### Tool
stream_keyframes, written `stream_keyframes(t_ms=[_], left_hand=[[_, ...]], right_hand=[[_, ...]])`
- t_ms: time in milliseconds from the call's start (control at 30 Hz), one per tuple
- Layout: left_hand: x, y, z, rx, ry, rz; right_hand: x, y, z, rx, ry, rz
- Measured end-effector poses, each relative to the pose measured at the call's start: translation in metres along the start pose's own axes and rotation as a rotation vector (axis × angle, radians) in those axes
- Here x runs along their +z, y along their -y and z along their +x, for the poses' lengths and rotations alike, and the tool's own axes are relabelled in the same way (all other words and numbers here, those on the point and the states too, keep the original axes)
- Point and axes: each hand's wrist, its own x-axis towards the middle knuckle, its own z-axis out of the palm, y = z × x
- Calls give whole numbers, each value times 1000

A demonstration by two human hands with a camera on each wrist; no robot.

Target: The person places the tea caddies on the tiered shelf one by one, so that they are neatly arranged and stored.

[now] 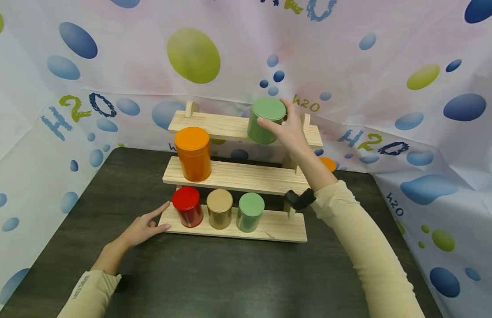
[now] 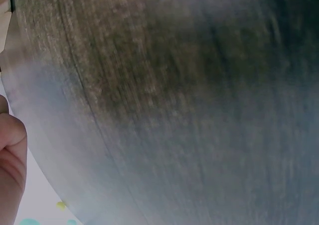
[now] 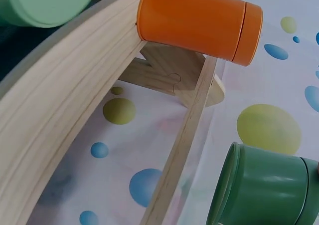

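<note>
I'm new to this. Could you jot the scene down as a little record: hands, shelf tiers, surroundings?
Right hand: holds large green canister at top tier; backdrop shows between them in the right wrist view
Left hand: holds bottom tier's left end between thumb and index finger
Middle tier: orange canister, towards the left
Bottom tier, left to right: red canister, gold canister, small green canister
Partly hidden: orange object behind right arm
Table: dark

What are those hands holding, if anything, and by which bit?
The right hand holds the big green tin around its lid. The left hand is at the bottom shelf's left end; whether it grips, I can't tell.
</note>
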Motion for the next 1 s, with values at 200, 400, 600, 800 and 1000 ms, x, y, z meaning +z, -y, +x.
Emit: stream_keyframes(t_ms=[200,400,600,800,1000], left_hand=[[-2,2,-2,3,-6,8],[-4,2,-3,0,-3,9],[-2,2,-2,8,-7,7],[0,0,0,5,-3,-4],[0,0,0,-2,-2,-5]], right_hand=[[16,10,14,-10,38,-13],[34,19,25,-2,63,-18],[52,27,34,-9,82,10],[68,32,41,24,94,3],[81,36,49,57,96,-8]])
